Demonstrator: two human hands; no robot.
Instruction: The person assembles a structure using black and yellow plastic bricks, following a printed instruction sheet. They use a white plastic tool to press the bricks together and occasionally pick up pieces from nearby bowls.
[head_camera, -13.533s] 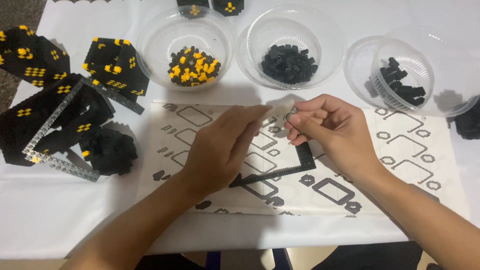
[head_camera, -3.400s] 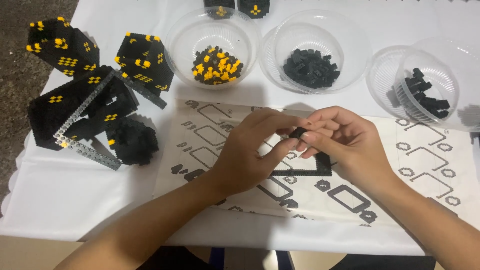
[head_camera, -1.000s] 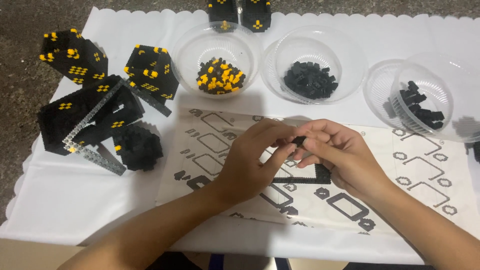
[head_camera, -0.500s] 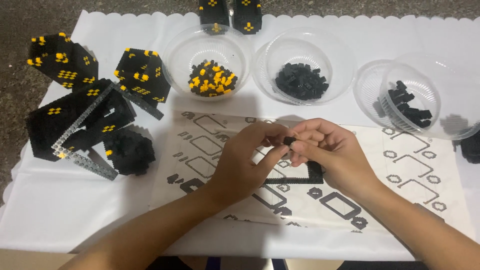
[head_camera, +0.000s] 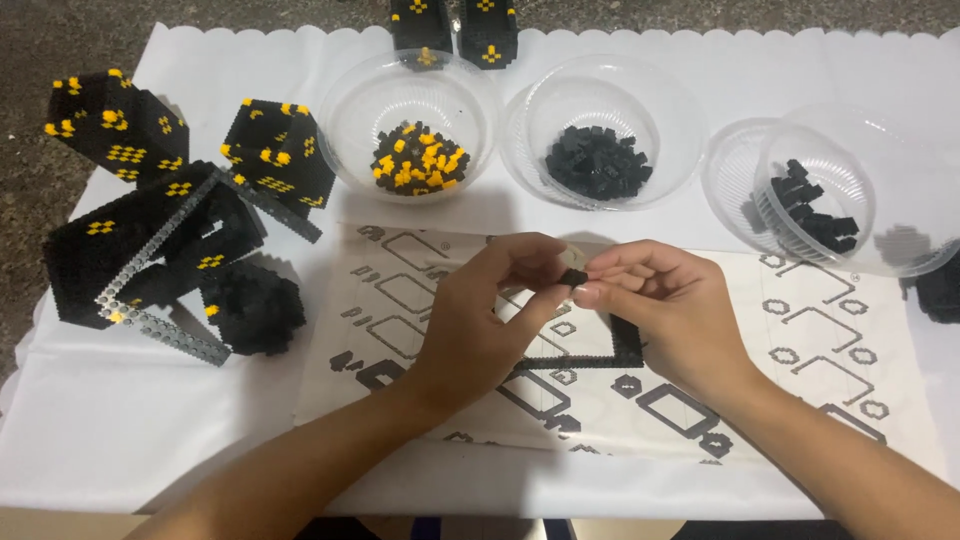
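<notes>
Black brick (head_camera: 573, 277) sits pinched between left hand (head_camera: 490, 320) and right hand (head_camera: 665, 305) over the instruction sheet (head_camera: 800, 350) — bowls (head_camera: 600, 95) hold many pieces, so building looks far from finished.

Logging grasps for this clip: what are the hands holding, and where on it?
Both hands, left and right, pinch one tiny black brick between their fingertips above the instruction sheet; the exact place of the grip cannot be told.

Small black piece (head_camera: 573, 277) mostly hidden between fingertips; top black blocks (head_camera: 455, 25) cut off
</notes>
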